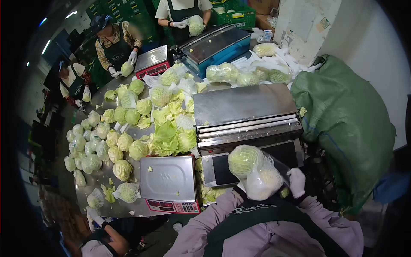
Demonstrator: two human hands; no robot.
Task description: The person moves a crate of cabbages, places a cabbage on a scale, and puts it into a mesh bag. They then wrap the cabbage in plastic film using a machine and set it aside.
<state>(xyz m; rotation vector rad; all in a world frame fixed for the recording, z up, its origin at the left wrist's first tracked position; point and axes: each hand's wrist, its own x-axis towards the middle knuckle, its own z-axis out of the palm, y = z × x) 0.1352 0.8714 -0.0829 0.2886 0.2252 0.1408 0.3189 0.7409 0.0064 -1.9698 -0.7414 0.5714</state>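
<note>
Two cabbages, the left one (245,162) in a white foam net and the right one (263,182) under shiny clear film, are close together in front of my chest. My left hand (241,187) is under them, holding them from below; its fingers are mostly hidden. On the right side, my right hand (296,182), in a white glove, is closed on the edge of the clear plastic film (279,167) that stretches from the cabbages. Just beyond the cabbages stands the film wrapping machine (244,103), with its dark front plate (222,169).
A red scale (168,177) stands to the left. Loose, netted and wrapped cabbages (123,170) and leaves (167,139) cover much of the steel table. A large green sack (342,124) bulges on the right. Several co-workers stand around, and a second wrapping machine (214,47) is at the back.
</note>
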